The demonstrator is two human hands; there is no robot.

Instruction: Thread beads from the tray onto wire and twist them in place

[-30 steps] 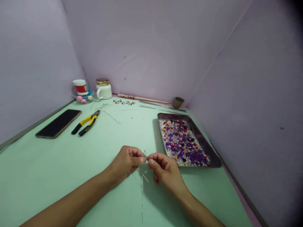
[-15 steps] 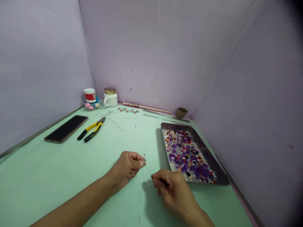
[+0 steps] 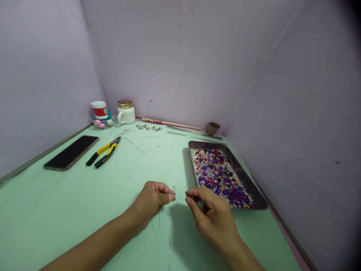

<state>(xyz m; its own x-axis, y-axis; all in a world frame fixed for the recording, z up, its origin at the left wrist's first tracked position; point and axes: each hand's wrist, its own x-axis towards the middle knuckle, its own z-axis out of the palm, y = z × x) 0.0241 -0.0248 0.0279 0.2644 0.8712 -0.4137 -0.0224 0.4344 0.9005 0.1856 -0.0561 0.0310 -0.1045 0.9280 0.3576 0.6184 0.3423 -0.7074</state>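
Note:
My left hand [image 3: 155,199] pinches a small piece of beaded wire [image 3: 174,191] between thumb and forefinger. Clear beads stick up above the fingertips. Thin wire ends [image 3: 170,233] hang below, one running down toward the near edge of the picture. Just to the right, my right hand [image 3: 216,216] holds nothing, its thumb and forefinger slightly apart. A faint wire end slants from the beaded piece toward the right fingers without visibly reaching between them. Close beyond the right hand lies a metal tray [image 3: 192,165] of loose purple, red, black and pearly beads [image 3: 218,177].
Yellow-black pliers [image 3: 104,152] and a phone [image 3: 72,152] lie at left. Toward the back are a lidded white mug [image 3: 126,113], a red-white tub [image 3: 100,110], beaded wire pieces [image 3: 149,128], a wooden stick [image 3: 180,125], straight wires [image 3: 194,134] and a brown pot [image 3: 213,129].
My right hand has let go of the wire; its fingertips have parted and risen slightly. The left hand keeps its pinch. The whole view has shifted a little.

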